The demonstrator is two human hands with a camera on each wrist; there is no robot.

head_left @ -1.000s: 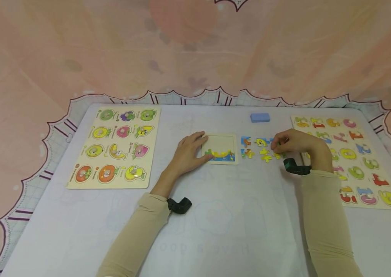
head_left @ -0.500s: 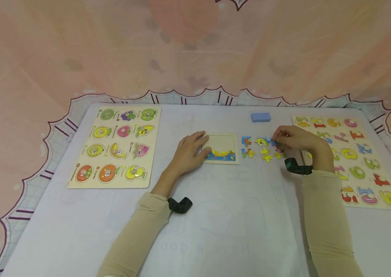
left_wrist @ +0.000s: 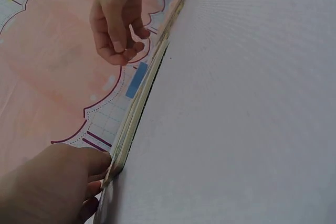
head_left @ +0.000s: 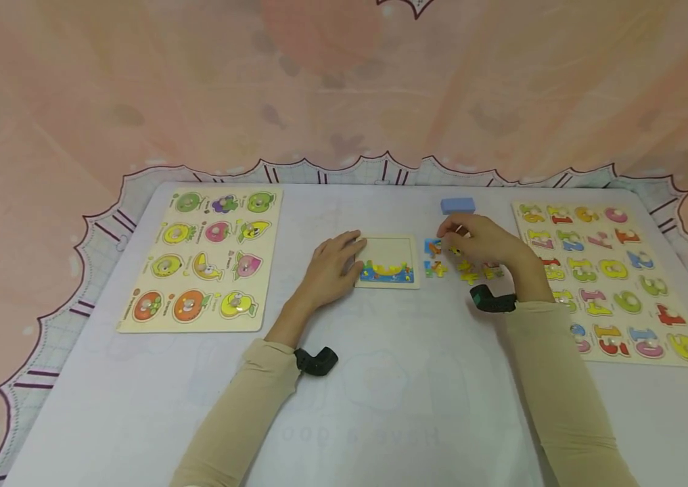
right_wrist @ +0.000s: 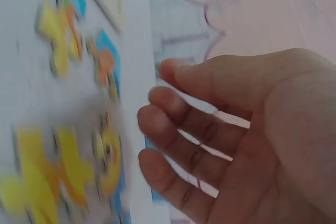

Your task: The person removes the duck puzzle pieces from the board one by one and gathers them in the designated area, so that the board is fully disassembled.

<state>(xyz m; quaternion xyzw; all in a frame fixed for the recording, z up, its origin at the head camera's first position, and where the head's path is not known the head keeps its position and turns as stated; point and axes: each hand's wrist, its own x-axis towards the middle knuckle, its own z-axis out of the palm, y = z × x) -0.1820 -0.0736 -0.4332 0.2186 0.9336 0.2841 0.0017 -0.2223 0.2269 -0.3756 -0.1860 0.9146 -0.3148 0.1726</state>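
My left hand [head_left: 333, 269] rests at the left edge of a small wooden puzzle tray [head_left: 386, 247], fingers and thumb spread along it. A strip of joined jigsaw pieces [head_left: 387, 272] with blue and yellow fills the tray's near part. To the right, my right hand [head_left: 482, 242] hovers over loose jigsaw pieces [head_left: 435, 269] and hides some of them. In the right wrist view its fingers [right_wrist: 157, 124] are loosely bent, the thumb lies against the index finger, and no piece shows between them. More loose yellow pieces [right_wrist: 44, 171] lie below that hand.
A fruit peg puzzle board [head_left: 200, 260] lies on the left of the white table. On the right lies a number peg puzzle board [head_left: 614, 284]. Behind the loose pieces sits a blue block [head_left: 457, 205]. A patterned cloth [head_left: 344, 101] lies beyond the table edge.
My right hand has moved left from the right end of the loose pieces to above their middle. My left thumb has drawn back to the tray's left edge; the tray stays put.
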